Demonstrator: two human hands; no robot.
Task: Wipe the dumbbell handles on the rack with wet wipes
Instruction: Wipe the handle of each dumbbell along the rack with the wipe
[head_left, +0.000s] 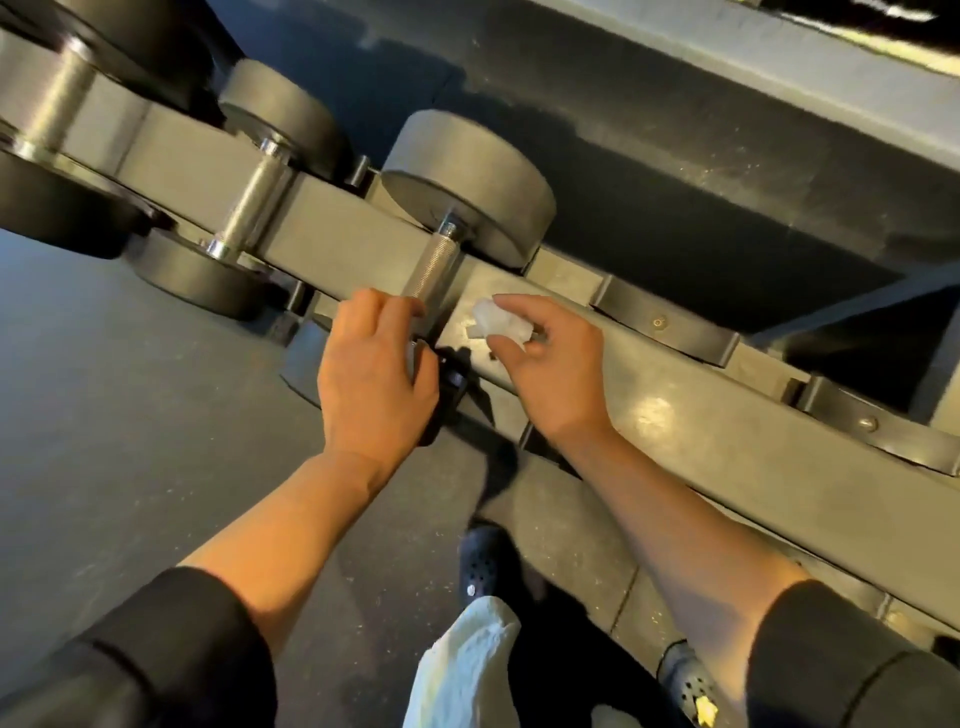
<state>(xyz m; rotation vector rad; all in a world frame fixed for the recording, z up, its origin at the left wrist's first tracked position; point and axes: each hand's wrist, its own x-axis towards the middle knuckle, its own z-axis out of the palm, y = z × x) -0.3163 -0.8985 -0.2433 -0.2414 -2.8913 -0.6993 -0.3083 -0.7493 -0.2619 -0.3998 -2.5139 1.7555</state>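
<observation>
**— Which step are you on?**

— My left hand is at the near end of the dumbbell in the middle of the frame, fingers curled over the near weight head, which my hand mostly hides. My right hand pinches a balled-up wet wipe between thumb and fingertips, just beside the bare knurled handle but not touching it. I judge this to be the moment between steadying the dumbbell and wiping its handle.

**— What does the next move call for?**

— Bringing the wipe left onto the handle, wrapping it round the metal and running it along the length between the two heads. The knurling is rough, so I expect the wipe may snag or shred; firm, even pressure should help. My left hand should hold the weight steady so it does not roll in its cradle.

**— How many of everything?**

— Three dumbbells show on the rack: mine, a second to its left, and a third partly cut off at the upper left. At least two black cradles sit vacant on the rail toward the right. One wipe in my fingers. A pale cloth hangs at the bottom centre, above my two dark clogs on the floor.
</observation>
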